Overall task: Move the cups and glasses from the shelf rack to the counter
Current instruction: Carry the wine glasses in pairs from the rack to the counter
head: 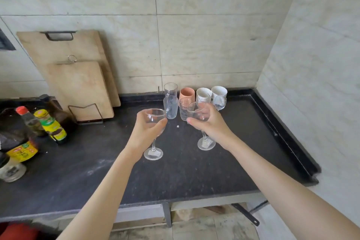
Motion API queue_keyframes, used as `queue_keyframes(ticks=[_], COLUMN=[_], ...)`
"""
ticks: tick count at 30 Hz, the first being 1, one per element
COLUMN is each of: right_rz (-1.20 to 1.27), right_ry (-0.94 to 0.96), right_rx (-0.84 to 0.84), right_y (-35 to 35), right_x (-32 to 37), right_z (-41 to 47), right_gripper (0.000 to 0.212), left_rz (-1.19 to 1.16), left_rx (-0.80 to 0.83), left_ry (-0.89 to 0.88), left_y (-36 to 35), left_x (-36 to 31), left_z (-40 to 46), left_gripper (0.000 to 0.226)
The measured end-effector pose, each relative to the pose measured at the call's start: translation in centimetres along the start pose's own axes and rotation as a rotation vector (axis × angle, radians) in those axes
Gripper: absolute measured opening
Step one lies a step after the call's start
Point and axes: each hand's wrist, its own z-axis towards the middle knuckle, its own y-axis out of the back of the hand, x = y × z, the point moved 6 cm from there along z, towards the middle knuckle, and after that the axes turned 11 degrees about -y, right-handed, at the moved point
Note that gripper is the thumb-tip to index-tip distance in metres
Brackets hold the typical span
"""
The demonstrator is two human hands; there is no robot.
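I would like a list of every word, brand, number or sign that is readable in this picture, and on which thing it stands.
No text here is readable.
Yellow label on the big dark bottle: printed characters, too blurred to read.
Yellow and green label on the small bottle: too blurred.
Markings on the clear measuring cup: too small.
Stickers under the feet of the two wine glasses: nothing readable.

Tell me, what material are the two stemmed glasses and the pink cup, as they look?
The left wine glass and right wine glass look like clear, glossy glass: the counter shows through them. The pink cup looks matte and opaque, perhaps ceramic or plastic.
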Motion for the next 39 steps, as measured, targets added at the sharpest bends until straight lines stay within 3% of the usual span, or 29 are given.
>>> queue_keyframes(ticks=[4,10,19,33,39], right_rz=[-0.100,-0.198,-0.226,-0.242,-0.253], right_ry=[-0.049,-0.148,-0.307,-0.351,-0.382], right_rx=[0.008,0.022,0.004,-0.023,-0.009], right_y=[-0.6,-2.7,-4.5,-5.1,-5.3], right_x=[-2.7,-7.0,-12.2,-14.8,-15.0], right_z=[5.0,12.1,18.9,21.4,21.6], right_gripper=[0.048,0.069,0.061,0.063,0.071], left_rz=[0.096,0.195,0.228,0.259,0.210], left_rx=[-0.062,-0.006,0.134,0.165,0.171], left_ry=[0.131,0.198,0.189,0.148,0.215], left_y=[0.1,-0.2,-1.8,-3.0,-3.1], left_x=[5.6,11.9,18.3,21.2,22.1], left_z=[3.2,8.4,15.0,17.5,17.4], left_gripper=[0.053,0.061,0.053,0.057,0.064])
